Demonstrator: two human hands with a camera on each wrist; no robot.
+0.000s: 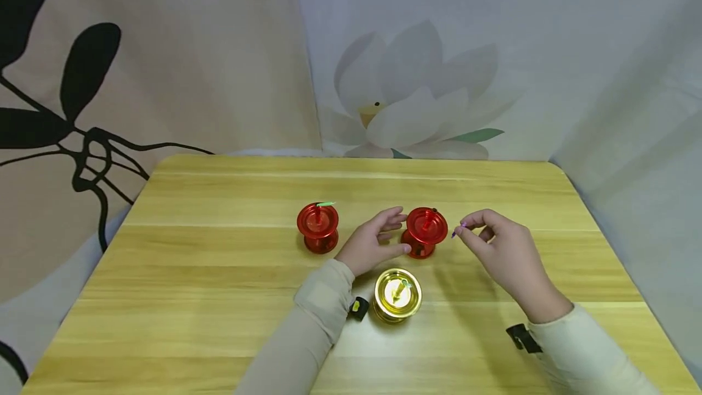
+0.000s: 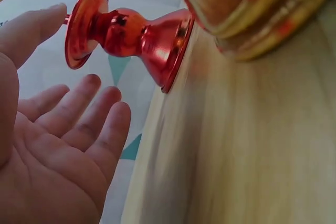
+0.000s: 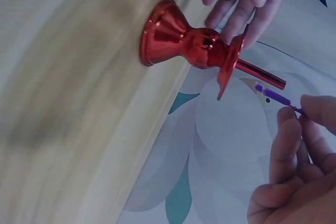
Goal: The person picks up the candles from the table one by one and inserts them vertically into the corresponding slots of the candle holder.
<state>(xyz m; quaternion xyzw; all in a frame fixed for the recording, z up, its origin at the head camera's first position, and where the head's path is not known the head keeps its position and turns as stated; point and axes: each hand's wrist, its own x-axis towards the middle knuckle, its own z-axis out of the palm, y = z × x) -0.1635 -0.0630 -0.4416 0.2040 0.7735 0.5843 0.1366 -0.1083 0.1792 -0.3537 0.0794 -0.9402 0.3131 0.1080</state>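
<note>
A red metal candle holder point(image 1: 421, 249) stands upright right of centre, a thin post rising from its dish. My left hand point(image 1: 370, 245) is spread beside it, fingers extended behind and thumb in front; whether the thumb touches the holder I cannot tell. To its right, my right hand point(image 1: 501, 252) pinches a thin purple stick point(image 3: 276, 96) between thumb and fingertips. In the right wrist view the stick's free end is near the top of the red post point(image 3: 260, 73), apart from it. The stick's other end is hidden by the fingers.
Another red candle holder point(image 1: 320, 241) stands left of my left hand, a small green stick point(image 1: 326, 203) at its top. A gold candle holder point(image 1: 379, 303) stands nearer me, close to the left wrist, with something pale green at its post. Patterned curtains point(image 1: 219, 66) hang behind the wooden table point(image 1: 192, 273).
</note>
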